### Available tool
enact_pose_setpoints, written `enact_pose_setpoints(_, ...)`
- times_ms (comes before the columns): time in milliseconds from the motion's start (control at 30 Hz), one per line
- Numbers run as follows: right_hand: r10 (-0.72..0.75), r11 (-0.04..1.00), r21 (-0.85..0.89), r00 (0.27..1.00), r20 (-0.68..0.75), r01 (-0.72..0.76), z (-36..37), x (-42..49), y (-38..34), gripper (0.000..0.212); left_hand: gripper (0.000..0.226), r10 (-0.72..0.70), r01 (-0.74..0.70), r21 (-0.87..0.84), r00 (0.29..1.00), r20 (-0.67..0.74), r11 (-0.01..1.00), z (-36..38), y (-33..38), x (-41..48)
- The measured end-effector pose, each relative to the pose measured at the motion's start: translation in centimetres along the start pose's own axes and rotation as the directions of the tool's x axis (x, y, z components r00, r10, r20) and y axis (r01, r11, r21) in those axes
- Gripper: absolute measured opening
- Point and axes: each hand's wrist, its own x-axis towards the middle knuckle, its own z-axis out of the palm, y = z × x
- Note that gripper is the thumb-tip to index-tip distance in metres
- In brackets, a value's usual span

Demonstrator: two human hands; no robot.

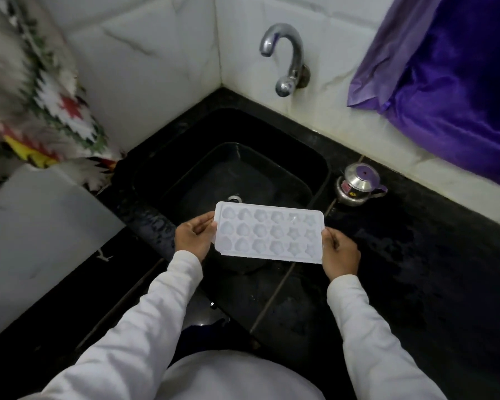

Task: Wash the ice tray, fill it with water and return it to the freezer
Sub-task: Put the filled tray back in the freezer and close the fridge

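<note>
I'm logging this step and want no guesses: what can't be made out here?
Head view:
Ice tray cells: water or dry, too pale to tell.
Drain: mostly hidden behind the tray.
Left hand and right hand: fingers under the tray hidden by it.
Patterned cloth: blurred, cut off by the left edge.

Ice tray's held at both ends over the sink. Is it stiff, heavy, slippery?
The ice tray looks like thin white plastic, so probably light. It spans flat between the left hand and right hand without sagging, so likely fairly stiff. Its smooth surface may turn slippery once wet.
</note>
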Motion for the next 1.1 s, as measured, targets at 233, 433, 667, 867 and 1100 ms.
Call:
enact_pose_setpoints(233, -0.070, 0.997, -0.022, 0.985, 0.156, 0.074, 5.1, -3.0, -2.4, 0.023, 0.023, -0.064, 0.049, -0.098, 0.987, -0.151, 0.994, -7.9, -1.6, -2.3)
enact_pose_setpoints(433, -0.149, 0.986, -0.027, 0.940, 0.307, 0.165, 9.5, -7.2, -4.0, 0.020, 0.024, -0.108, 0.055, -0.183, 0.951, -0.291, 0.982, -15.3, -4.4, -6.5)
enact_pose_setpoints(667, -0.236, 0.958, -0.030, 0.843, 0.483, 0.286, 13.9, -13.4, -5.0, 0.018, 0.028, -0.177, 0.038, -0.301, 0.876, -0.448, 0.953, -22.1, -7.7, -13.6)
enact_pose_setpoints(867, -0.280, 0.920, -0.041, 0.726, 0.628, 0.391, 16.9, -18.6, -5.0, 0.022, 0.029, -0.228, 0.011, -0.354, 0.783, -0.578, 0.935, -26.0, -10.4, -19.5)
enact_pose_setpoints(1100, -0.313, 0.879, -0.001, 0.579, 0.753, 0.476, 18.2, -22.7, -4.9, 0.023, 0.029, -0.277, -0.041, -0.407, 0.670, -0.689, 0.913, -26.8, -13.0, -25.4)
